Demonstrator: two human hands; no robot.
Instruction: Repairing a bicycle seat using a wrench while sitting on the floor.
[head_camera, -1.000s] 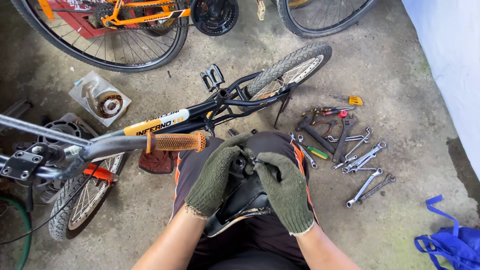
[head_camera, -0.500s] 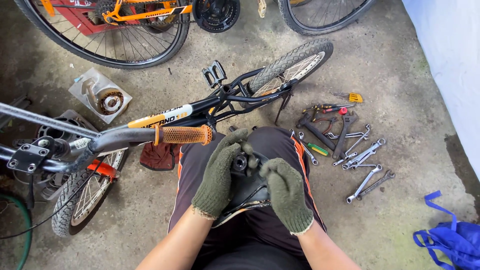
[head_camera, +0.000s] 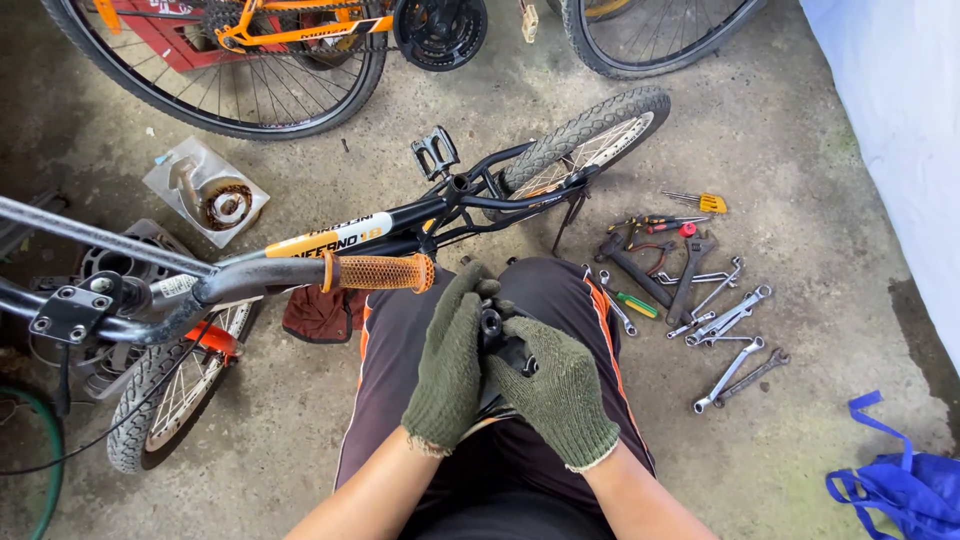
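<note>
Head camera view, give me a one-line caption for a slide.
Gloved left hand and right hand hold a black bike part over the lap, wrenches spread beside a small bicycle.

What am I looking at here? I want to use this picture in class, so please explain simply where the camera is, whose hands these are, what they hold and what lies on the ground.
The camera sits on a person's head, looking down at their lap. Both hands wear green knit gloves: the left hand and right hand together grip a small black bicycle part; exactly what it is cannot be told. A small black bicycle lies on the concrete floor, its orange handlebar grip near the hands. Spanners and screwdrivers lie to the right, beside a blue bag.
</note>
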